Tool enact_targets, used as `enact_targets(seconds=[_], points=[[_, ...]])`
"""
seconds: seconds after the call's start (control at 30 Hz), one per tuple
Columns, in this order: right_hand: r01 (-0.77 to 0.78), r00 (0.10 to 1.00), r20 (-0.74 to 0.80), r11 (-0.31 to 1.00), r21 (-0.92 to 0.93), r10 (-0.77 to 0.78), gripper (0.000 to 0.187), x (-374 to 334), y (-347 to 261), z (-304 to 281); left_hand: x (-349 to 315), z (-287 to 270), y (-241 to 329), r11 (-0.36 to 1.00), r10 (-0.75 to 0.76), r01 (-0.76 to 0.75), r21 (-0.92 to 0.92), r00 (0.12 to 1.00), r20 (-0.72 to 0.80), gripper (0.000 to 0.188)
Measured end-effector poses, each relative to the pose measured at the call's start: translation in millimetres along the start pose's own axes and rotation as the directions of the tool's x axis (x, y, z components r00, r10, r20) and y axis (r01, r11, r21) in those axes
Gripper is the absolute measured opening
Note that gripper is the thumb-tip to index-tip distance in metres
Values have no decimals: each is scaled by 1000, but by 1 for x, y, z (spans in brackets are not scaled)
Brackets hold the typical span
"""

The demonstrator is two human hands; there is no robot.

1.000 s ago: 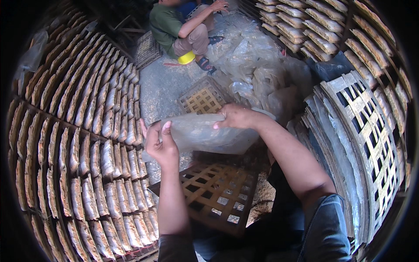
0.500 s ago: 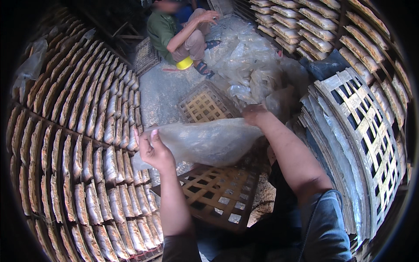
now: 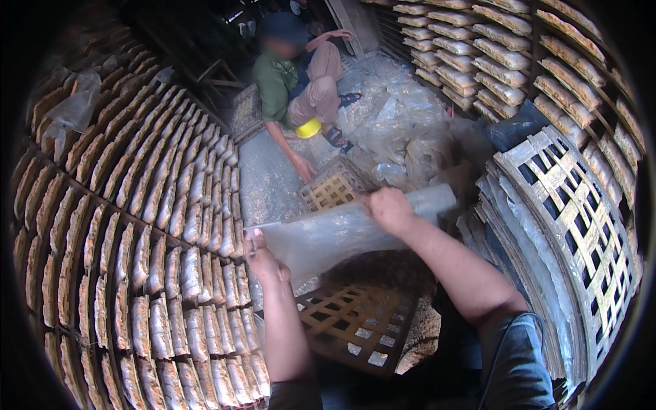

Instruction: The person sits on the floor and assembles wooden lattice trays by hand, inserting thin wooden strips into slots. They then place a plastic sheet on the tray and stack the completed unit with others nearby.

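A clear plastic sheet [image 3: 328, 236] is stretched between my two hands above a woven bamboo tray [image 3: 355, 311]. Closed on the sheet's left edge is my left hand [image 3: 265, 260], thumb uppermost. My right hand [image 3: 391, 213] grips the upper edge toward the right, and a free end of plastic sticks out beyond it. The lattice tray lies below the sheet, close to my body, its far part in shadow. A second, smaller woven tray [image 3: 333, 188] lies on the floor just past the sheet, partly covered by it.
Racks of slabs with white faces and orange-brown edges [image 3: 160, 314] fill the left side; more slabs [image 3: 471, 51] stand far right. Woven trays layered with plastic [image 3: 567, 225] lean at right. Crumpled plastic [image 3: 403, 130] covers the floor. A person [image 3: 307, 89] sits ahead, hand near the smaller tray.
The plastic sheet has gone from slack to pulled flatter. My right hand now holds it inward from its right end. The seated person has lowered an arm toward the smaller tray.
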State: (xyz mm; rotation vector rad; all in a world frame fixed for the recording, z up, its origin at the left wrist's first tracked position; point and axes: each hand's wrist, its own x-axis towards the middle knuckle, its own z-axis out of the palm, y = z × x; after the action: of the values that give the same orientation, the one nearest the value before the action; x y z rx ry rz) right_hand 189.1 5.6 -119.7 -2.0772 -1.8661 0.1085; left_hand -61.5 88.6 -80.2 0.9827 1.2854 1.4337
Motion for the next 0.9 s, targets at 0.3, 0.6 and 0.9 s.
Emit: enact_targets(seconds=[0.3, 0.6, 0.9], points=[[16, 996, 84, 1000, 12, -17, 61, -29, -69, -2, -9, -11, -25, 669, -552, 743, 10, 488, 676, 107], [234, 960, -138, 968, -90, -244, 69, -77, -120, 40, -9, -13, -35, 669, -486, 740, -65, 502, 715, 54], [249, 933, -258, 968, -35, -249, 68, -97, -143, 38, -22, -17, -7, 694, -433, 701, -162, 586, 685, 44]])
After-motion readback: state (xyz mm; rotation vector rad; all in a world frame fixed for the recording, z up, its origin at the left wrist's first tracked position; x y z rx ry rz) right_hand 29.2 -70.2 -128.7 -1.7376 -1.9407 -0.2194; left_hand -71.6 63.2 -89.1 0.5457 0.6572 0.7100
